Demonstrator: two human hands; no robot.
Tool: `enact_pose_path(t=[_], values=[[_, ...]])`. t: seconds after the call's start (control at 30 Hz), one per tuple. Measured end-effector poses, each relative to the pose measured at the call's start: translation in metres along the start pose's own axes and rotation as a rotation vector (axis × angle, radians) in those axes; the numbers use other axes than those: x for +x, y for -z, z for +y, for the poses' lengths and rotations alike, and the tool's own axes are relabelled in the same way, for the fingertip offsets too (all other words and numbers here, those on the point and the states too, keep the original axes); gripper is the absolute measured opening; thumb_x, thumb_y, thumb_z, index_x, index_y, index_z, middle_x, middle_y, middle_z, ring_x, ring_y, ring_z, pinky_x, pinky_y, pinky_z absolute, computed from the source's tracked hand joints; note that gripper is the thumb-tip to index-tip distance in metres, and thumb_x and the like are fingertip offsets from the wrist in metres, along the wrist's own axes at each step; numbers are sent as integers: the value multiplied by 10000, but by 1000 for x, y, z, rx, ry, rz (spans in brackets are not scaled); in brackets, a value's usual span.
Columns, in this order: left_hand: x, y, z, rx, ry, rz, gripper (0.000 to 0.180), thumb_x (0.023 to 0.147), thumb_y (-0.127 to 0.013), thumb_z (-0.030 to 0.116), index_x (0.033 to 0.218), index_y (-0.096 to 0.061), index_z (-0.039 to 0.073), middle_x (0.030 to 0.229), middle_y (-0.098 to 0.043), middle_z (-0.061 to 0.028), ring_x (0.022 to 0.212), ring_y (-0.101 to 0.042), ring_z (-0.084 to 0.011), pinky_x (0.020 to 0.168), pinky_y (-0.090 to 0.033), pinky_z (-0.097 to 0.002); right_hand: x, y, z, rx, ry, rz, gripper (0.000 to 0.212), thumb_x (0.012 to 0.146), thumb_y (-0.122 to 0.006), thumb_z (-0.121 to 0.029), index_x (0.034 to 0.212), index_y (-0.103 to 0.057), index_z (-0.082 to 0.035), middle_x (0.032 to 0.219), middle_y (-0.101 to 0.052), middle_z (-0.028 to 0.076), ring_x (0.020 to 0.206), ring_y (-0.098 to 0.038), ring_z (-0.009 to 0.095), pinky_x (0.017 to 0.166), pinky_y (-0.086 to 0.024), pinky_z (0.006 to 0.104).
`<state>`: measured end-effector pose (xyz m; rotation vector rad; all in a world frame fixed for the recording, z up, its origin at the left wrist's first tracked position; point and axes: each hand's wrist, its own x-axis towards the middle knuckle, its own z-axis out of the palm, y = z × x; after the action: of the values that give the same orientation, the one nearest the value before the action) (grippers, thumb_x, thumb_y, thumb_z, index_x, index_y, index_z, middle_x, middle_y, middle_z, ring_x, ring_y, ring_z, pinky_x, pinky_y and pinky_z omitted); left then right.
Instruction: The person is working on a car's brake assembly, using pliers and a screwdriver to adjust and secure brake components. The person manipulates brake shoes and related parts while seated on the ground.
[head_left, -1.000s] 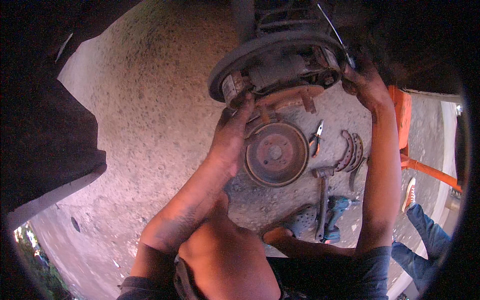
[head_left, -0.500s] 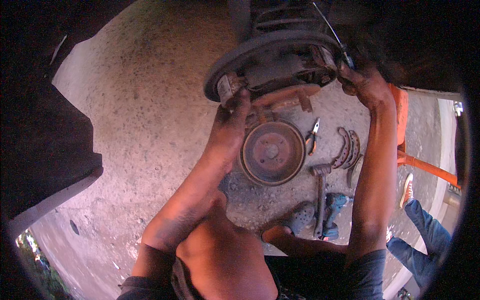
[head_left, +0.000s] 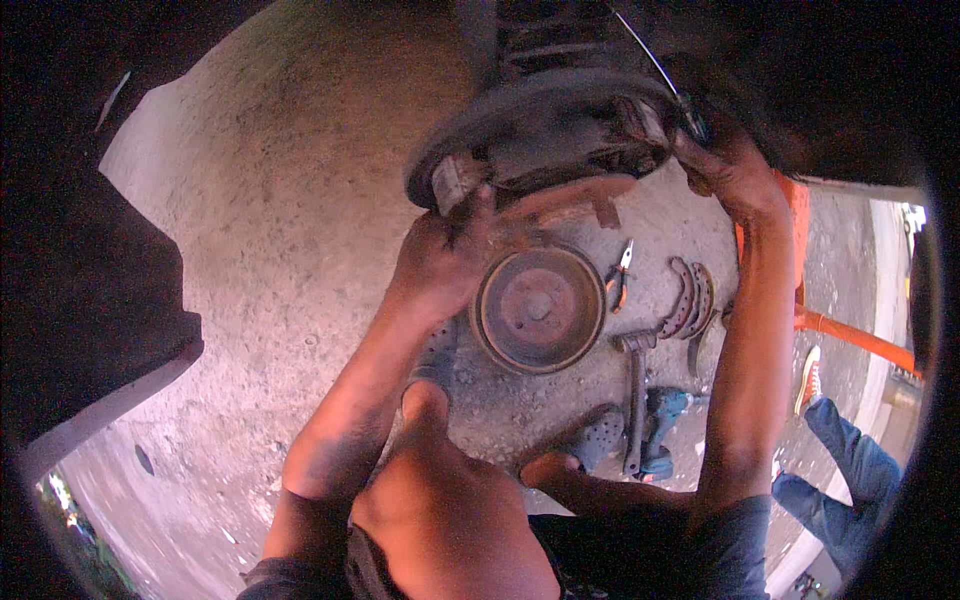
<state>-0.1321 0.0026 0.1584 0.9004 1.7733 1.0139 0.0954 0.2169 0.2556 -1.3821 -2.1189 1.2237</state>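
Note:
A dark drum brake assembly (head_left: 540,105) is at the top, its round backing plate tilted. At its left side, the fingers of my left hand (head_left: 440,255) are closed on a brake shoe (head_left: 458,180) with a pale, worn edge. My right hand (head_left: 735,178) is closed at the assembly's right side, holding what looks like a screwdriver (head_left: 650,58). Its thin metal shaft slants up to the left; its handle is mostly hidden in my grip and shadow. A rusty brake drum (head_left: 540,308) lies on the ground below the assembly.
Right of the drum lie pliers (head_left: 622,272), loose curved brake shoes (head_left: 686,298), a hammer (head_left: 636,405) and a blue cordless power tool (head_left: 662,425). An orange jack handle (head_left: 855,340) extends rightward. Another person's jeans-clad leg (head_left: 855,440) shows at lower right. Dark bodywork (head_left: 100,270) borders the left.
My left wrist and forearm have shifted slightly left, the fingers still on the brake shoe. The screwdriver's shaft has moved a little left with my right hand. The view has shifted slightly.

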Motion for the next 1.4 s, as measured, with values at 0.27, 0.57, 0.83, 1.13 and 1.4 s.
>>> enact_pose_path(t=[0.27, 0.57, 0.83, 1.13, 1.4], values=[[1, -7, -5, -90, -49, 34, 634, 982, -413, 569, 1243, -569, 12, 1019, -675, -153, 889, -676, -204, 741, -545, -351, -42, -41, -9, -285, 487, 408, 487, 705, -842, -346, 1044, -676, -38, 1035, -688, 171, 972, -651, 330, 850, -508, 422], [1, -7, -4, -61, -44, 53, 640, 983, -421, 561, 1200, -570, -22, 959, -670, -145, 843, -670, -204, 708, -537, -339, -51, -74, -12, -369, 566, 639, 354, 735, -788, -254, 991, -678, -36, 1063, -657, 214, 994, -610, 415, 841, -502, 480], [-2, -5, 0, -49, 22, 18, 607, 1002, -417, 518, 1182, -573, -41, 968, -670, -143, 810, -666, -207, 721, -530, -353, -52, -98, -11, -281, 439, 758, 409, 713, -756, -292, 1002, -653, -22, 1016, -635, 245, 975, -590, 452, 844, -473, 527], [-11, -2, 13, -208, 57, 7, 637, 995, -427, 538, 1205, -572, -45, 1032, -664, -144, 932, -645, -209, 834, -501, -344, -56, -101, -8, -381, 503, 744, 489, 686, -733, -295, 1087, -624, -38, 1093, -604, 264, 996, -558, 474, 864, -465, 552], [-6, -14, 6, -161, -13, 141, 599, 995, -440, 514, 1054, -609, -58, 868, -668, -156, 799, -673, -219, 693, -537, -341, -53, -98, -8, -389, 653, 822, 285, 750, -773, -211, 904, -621, -27, 874, -609, 185, 812, -596, 415, 683, -473, 454]])
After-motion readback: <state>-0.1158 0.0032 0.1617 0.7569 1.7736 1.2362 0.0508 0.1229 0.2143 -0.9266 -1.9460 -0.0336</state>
